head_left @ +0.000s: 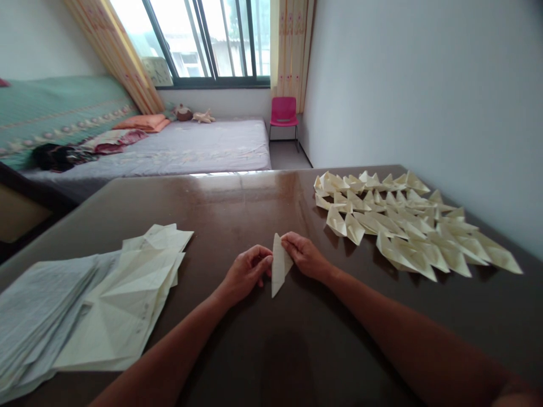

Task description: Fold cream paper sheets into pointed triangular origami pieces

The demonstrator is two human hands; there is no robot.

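A narrow folded cream paper piece [278, 267] stands on the dark brown table [263, 198] between my hands. My left hand [246, 274] pinches its left edge with curled fingers. On the other side my right hand [304, 255] grips its upper right edge, fingers closed on the paper. To the right lies a spread of several finished folded paper shapes [407, 223]. On the left lies a stack of creased, partly folded cream sheets [127, 294] next to a pile of flat printed sheets [38, 311].
Beyond the table's far edge is a bed [182, 147] with pillows and clothes. A pink chair [284, 113] stands under the window beside a curtain. A plain white wall [424, 85] runs along the right side.
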